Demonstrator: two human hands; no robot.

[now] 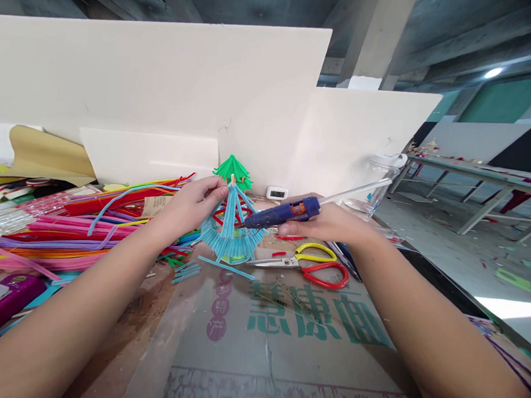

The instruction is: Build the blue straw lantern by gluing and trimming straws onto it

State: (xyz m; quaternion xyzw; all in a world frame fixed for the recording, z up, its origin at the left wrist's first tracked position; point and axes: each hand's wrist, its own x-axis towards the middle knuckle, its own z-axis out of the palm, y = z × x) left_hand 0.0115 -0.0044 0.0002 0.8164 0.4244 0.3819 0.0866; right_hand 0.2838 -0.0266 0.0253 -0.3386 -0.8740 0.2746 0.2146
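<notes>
My left hand [204, 201] pinches the top of a light-blue pagoda-like model [231, 230] made of pipe cleaners, with red lattice showing inside. In my right hand [318, 224] is a dark-blue hot glue gun [285, 212], a clear glue stick [354, 192] jutting from its back. The gun's nozzle points left, at the model's side; whether it touches I cannot tell. Behind the model stands a green tiered piece [232, 169]. Scissors [306, 264] with one yellow and one red handle lie just right of the model. Short blue pipe cleaner pieces [186, 272] lie at its left front.
Bundles of coloured pipe cleaners [77, 225] cover the left side, near a purple device [6, 305]. A small digital display [277, 193] and a clear lidded jar [373, 182] stand toward the back. White boards [155, 82] rise behind. Printed cardboard [236, 354] covers the table's front.
</notes>
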